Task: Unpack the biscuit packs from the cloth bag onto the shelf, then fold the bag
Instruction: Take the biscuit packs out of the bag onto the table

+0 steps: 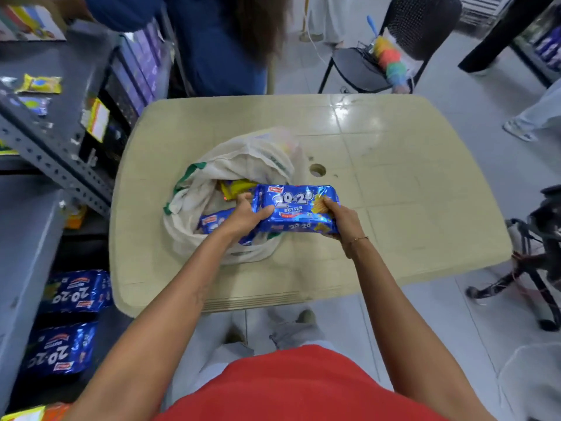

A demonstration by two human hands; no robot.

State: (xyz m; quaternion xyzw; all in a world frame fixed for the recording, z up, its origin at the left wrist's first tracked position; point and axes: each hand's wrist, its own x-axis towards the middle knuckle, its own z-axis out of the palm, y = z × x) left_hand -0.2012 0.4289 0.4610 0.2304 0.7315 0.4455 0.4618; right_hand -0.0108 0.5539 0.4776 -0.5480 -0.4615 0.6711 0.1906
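Presently a blue 20-20 butter biscuit pack (299, 209) is gripped at both ends, the left hand (244, 215) clamped on its left end and the right hand (344, 218) closed round its right end, and it is held just above the open mouth of the cream cloth bag (239, 168). The bag is slumped on the beige plastic table (394, 183). Inside it, a second blue pack (212, 223) and a yellow pack (235, 186) are seen. Two more blue 20-20 packs (79, 290) are laid on the grey shelf (24, 238) at the left.
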